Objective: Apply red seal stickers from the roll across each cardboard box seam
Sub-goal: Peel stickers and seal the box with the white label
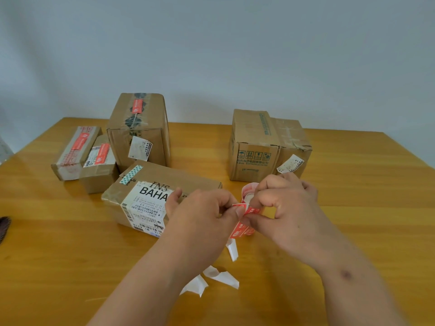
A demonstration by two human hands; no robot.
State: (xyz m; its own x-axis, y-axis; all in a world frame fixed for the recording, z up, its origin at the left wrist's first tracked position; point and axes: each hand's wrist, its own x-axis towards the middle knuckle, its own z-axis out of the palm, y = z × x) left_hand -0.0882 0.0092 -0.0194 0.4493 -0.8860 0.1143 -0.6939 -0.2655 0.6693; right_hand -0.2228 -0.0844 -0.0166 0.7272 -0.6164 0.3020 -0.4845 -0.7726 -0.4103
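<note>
Above the wooden table (pixel 353 196), my left hand (pixel 202 210) and my right hand (pixel 287 208) meet and both pinch a red seal sticker (pixel 251 211) at the end of the sticker roll (pixel 247 192). The roll's strip hangs below my fingers. A flat cardboard box with a white "BAHA" label (pixel 150 198) lies just left of my hands. Behind it stand a tall box (pixel 138 128) and two small boxes (pixel 77 149) (pixel 100 165), each with a red sticker on top. Two plain boxes (pixel 254 144) (pixel 294 147) stand at the back right.
Several white scraps of backing paper (pixel 219 276) lie on the table near its front, under my forearms. A dark object (pixel 4 227) shows at the left edge. A pale wall rises behind the table.
</note>
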